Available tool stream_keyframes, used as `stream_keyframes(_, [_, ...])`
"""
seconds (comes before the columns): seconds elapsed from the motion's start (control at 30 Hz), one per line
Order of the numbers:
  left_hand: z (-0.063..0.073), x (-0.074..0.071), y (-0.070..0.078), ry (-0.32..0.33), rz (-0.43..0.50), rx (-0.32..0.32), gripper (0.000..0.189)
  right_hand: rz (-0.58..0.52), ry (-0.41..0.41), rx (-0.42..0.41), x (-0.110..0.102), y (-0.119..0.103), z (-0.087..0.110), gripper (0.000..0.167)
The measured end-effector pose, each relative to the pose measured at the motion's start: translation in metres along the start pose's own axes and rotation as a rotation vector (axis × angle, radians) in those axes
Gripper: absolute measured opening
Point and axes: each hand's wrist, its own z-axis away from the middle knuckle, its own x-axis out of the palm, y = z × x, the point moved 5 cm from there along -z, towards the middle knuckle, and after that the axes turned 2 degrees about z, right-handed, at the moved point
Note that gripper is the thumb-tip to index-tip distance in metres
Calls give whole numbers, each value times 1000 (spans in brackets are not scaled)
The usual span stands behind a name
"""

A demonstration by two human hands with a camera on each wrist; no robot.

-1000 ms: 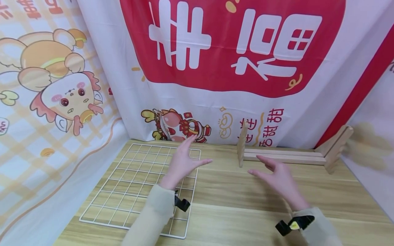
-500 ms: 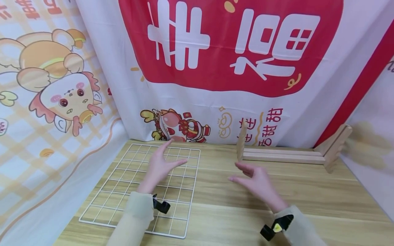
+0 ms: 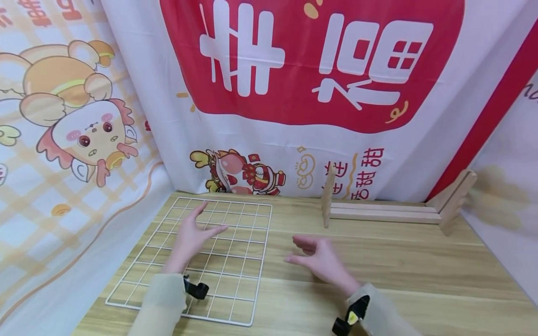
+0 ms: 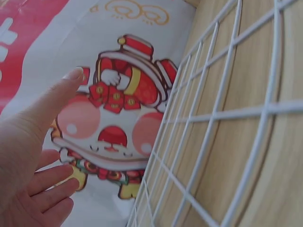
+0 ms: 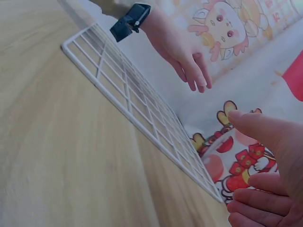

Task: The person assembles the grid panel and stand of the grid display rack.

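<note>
A white wire grid panel (image 3: 235, 289) lies flat on the left part of the wooden table. Over its left half hovers my left hand (image 3: 190, 240), thumb and fingers spread apart and holding nothing. In the left wrist view the left hand (image 4: 33, 161) is beside the grid (image 4: 213, 116), not touching it. My right hand (image 3: 321, 261) is in the air right of the grid, thumb apart from the fingers, with nothing in it. The right wrist view shows the right hand (image 5: 270, 175) near the grid's far corner, and the left hand above the grid.
A wooden rack (image 3: 384, 212) with two upright ends stands at the back right of the table (image 3: 399, 275). Printed cloth (image 3: 235, 126) hangs along the back and both sides. Each wrist carries a black camera on a strap.
Both hands have moved left and a little toward the front, the left one across the grid and the right one away from the rack. Grid and rack stay in place.
</note>
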Motion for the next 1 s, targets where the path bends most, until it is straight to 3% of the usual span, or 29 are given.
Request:
stream_keyframes(0.33, [6, -39, -46, 86, -33, -38, 104, -86, -105, -14, 37, -1, -1, 67])
stream_keyframes(0.47, [10, -52, -63, 74, -54, -85, 110, -108, -123, 0, 49, -3, -2, 66])
stream_keyframes(0.7, [15, -69, -91, 69, -35, -163, 113, -130, -141, 0, 65, -5, -3, 65])
stream_keyframes(1.0, [22, -78, -110, 59, -43, -206, 110, -149, -153, -24, 73, -5, 0, 66])
